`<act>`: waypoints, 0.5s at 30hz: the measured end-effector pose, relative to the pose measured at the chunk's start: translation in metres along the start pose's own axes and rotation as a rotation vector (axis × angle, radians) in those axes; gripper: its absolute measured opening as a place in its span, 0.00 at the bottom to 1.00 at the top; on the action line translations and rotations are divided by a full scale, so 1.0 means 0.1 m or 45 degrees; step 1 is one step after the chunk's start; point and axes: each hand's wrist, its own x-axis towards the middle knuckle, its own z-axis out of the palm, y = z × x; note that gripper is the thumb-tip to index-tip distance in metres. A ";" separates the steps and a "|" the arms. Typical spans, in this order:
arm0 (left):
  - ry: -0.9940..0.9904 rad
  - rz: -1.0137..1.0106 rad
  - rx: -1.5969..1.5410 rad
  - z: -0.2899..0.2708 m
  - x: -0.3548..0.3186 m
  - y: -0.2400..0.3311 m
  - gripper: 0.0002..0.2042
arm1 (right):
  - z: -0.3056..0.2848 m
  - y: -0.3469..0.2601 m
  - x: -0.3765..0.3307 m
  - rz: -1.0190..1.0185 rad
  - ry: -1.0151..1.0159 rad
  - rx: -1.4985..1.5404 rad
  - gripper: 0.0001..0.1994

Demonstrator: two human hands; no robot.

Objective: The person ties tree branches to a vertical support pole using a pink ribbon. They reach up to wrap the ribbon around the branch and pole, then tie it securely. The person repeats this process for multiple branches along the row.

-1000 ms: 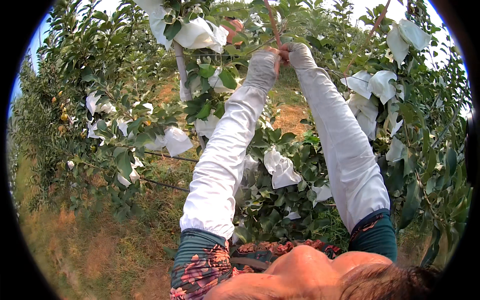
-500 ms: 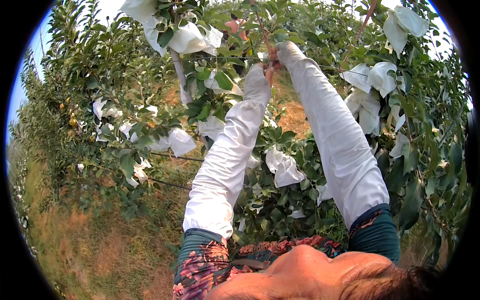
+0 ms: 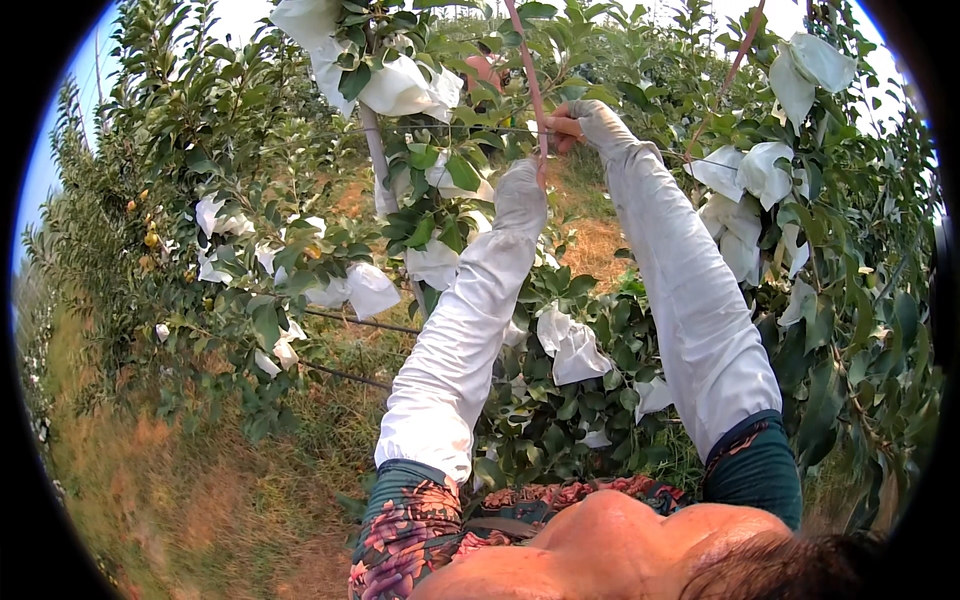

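Observation:
A reddish-pink strap (image 3: 531, 65) hangs from above, between leafy branches, and runs down to my hands. My left hand (image 3: 522, 182), mostly covered by a white sleeve, is closed at the strap's lower end; its fingers are largely hidden. A little higher and to the right, my right hand (image 3: 585, 124) has its thumb and fingers pinched together just beside the strap. Whatever sits in that pinch is too small to make out. A thin wire (image 3: 455, 126) crosses behind at about the height of the right hand.
White fruit bags (image 3: 402, 88) hang at the upper left, more bags (image 3: 765, 172) at the right and below. A slim pale trunk (image 3: 376, 150) stands left of my hands. Dark hoses (image 3: 360, 321) run low at the left. A person (image 3: 486, 72) is partly hidden behind leaves. Another strap (image 3: 742, 45) hangs at right.
My hands, together on the strap before, have come apart. The right has shifted rightward off the strap, the left sits lower along it. The view has shifted slightly.

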 end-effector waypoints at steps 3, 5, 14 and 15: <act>0.027 0.059 -0.010 -0.11 -0.05 -0.04 0.08 | 0.02 0.00 0.04 -0.164 0.100 -0.090 0.04; 0.033 0.080 0.060 -0.18 -0.09 -0.11 0.07 | 0.08 -0.10 0.12 -0.235 0.169 -0.245 0.05; 0.025 0.015 0.057 -0.36 -0.17 0.03 0.04 | 0.45 -0.81 0.69 -0.364 0.666 -0.836 0.08; 0.004 0.060 0.036 -0.38 -0.19 0.03 0.06 | 0.46 -0.79 0.68 -0.392 0.650 -0.875 0.08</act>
